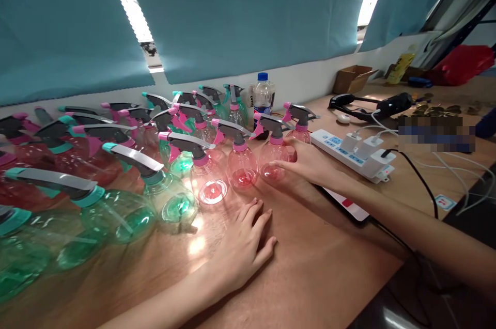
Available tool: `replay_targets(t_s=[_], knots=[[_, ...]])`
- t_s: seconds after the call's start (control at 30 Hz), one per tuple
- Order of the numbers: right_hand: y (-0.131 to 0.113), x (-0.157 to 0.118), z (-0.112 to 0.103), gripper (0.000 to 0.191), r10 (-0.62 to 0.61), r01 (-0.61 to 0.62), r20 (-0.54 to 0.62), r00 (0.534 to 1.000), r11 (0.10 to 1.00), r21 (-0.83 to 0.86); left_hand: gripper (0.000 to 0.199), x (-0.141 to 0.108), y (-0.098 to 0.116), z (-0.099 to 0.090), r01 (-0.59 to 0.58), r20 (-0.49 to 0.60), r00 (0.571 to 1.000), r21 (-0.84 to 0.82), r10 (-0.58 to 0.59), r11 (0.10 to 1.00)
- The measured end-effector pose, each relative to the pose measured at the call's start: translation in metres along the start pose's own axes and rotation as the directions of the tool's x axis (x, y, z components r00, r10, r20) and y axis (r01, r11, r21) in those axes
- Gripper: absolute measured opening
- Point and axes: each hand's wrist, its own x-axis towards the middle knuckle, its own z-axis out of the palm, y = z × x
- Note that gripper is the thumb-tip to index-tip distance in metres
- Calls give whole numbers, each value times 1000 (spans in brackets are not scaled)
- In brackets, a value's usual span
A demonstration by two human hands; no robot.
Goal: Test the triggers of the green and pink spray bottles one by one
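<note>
Several spray bottles with grey triggers stand in rows on the wooden table, some pink and some green. My right hand is wrapped around the lower right side of a pink spray bottle, thumb in front and the other fingers partly hidden. My left hand lies flat on the table with fingers spread, holding nothing. Just beyond its fingertips are another pink spray bottle and a green spray bottle. One more pink spray bottle stands behind the held one.
A white power strip with plugged-in chargers and cables lies right of the bottles. Under my right forearm is a flat white-and-red object. A blue-capped water bottle, black headset and cardboard box stand farther back.
</note>
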Motion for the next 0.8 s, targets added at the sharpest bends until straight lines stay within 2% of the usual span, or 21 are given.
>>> replay_targets(t_s=[0.3, 0.47, 0.57, 0.63, 0.7, 0.73, 0.8], knots=[[-2, 13, 3, 55, 5, -6, 43, 999, 1000, 23, 43, 1, 0, -1, 2, 14, 1000, 5, -2, 1000], [-1, 5, -2, 56, -8, 6, 22, 1000, 997, 80, 42, 2, 0, -1, -1, 1, 1000, -3, 1, 1000], [8, -7, -15, 42, 82, -76, -21, 996, 979, 188, 43, 3, -1, -1, -3, 6, 1000, -9, 3, 1000], [20, -13, -24, 29, 165, -141, -89, 982, 963, 230, 42, 5, -2, -1, -8, 6, 1000, -16, 8, 1000], [37, -14, -29, 32, 255, -218, -200, 946, 957, 190, 42, 8, -2, 0, -22, -4, 1000, -25, 22, 999], [46, -13, -30, 37, 290, -256, -213, 933, 951, 174, 42, 10, -2, 1, -29, -8, 1000, -28, 29, 999], [62, -7, -26, 62, 307, -277, -140, 941, 940, 200, 42, 14, -1, 3, -42, -9, 999, -30, 41, 999]])
